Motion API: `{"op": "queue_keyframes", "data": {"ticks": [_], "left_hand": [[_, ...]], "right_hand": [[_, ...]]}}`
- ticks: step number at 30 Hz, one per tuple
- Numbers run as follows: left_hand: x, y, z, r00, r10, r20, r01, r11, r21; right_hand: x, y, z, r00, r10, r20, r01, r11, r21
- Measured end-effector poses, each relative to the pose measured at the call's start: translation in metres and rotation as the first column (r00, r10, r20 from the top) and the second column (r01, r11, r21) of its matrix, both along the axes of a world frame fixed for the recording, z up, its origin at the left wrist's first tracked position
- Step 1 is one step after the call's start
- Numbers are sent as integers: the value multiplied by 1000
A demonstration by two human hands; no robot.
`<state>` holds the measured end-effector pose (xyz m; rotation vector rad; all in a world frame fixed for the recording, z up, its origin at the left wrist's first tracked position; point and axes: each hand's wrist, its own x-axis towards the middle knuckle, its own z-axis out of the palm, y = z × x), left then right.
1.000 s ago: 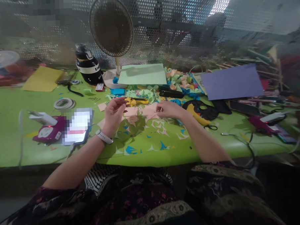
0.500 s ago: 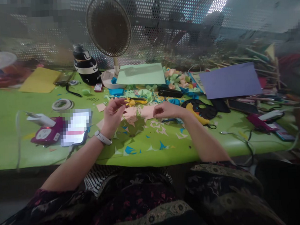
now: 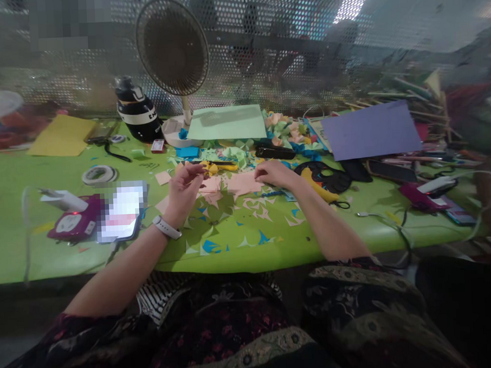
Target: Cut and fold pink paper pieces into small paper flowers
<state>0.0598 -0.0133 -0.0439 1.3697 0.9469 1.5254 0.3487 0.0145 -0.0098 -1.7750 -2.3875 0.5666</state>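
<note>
My left hand (image 3: 183, 188), a white watch on its wrist, is raised a little above the green table (image 3: 37, 253) with its fingers curled and pinched near a yellow utility knife (image 3: 220, 166); what it pinches is too small to name. My right hand (image 3: 272, 173) rests on the table with its fingers closed at the edge of a pile of pink paper pieces (image 3: 233, 184). Small paper offcuts (image 3: 247, 227) in white, blue and pink lie scattered in front of both hands.
A desk fan (image 3: 172, 51), a black bottle (image 3: 136, 110), a light green sheet (image 3: 226, 123) and a purple sheet (image 3: 369, 131) stand at the back. A phone (image 3: 120, 211), a charger (image 3: 70, 221) and a tape roll (image 3: 98, 174) lie left; black scissors (image 3: 324, 178) and cables lie right.
Both hands stay by the pink paper pile; the right hand has drawn slightly closer to it. The view has shifted a little.
</note>
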Motion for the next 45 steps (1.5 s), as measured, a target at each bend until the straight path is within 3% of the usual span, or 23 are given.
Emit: {"op": "queue_keyframes", "data": {"ticks": [7, 12, 19, 26, 29, 37, 45], "left_hand": [[0, -1, 1, 1000, -8, 0, 8, 1000, 5], [0, -1, 0, 1000, -15, -15, 15, 1000, 4], [-2, -1, 0, 1000, -12, -25, 12, 1000, -2], [-1, 0, -1, 999, -25, -31, 25, 1000, -2], [-2, 1, -2, 999, -24, -33, 24, 1000, 0], [-6, 4, -6, 999, -24, -45, 24, 1000, -7], [-4, 0, -3, 997, -32, -73, 33, 999, 15]], "right_hand": [[2, 2, -1, 994, 90, 56, -94, 993, 68], [2, 8, -7, 999, 46, 1, -46, 998, 44], [-3, 8, -7, 998, -22, 62, 15, 994, 106], [-4, -4, 8, 995, 42, 89, -41, 999, -5], [-7, -3, 7, 990, 22, 140, -26, 999, 26], [4, 9, -9, 998, -18, -66, 18, 1000, 8], [-2, 5, -6, 999, -47, 1, 47, 998, 36]]}}
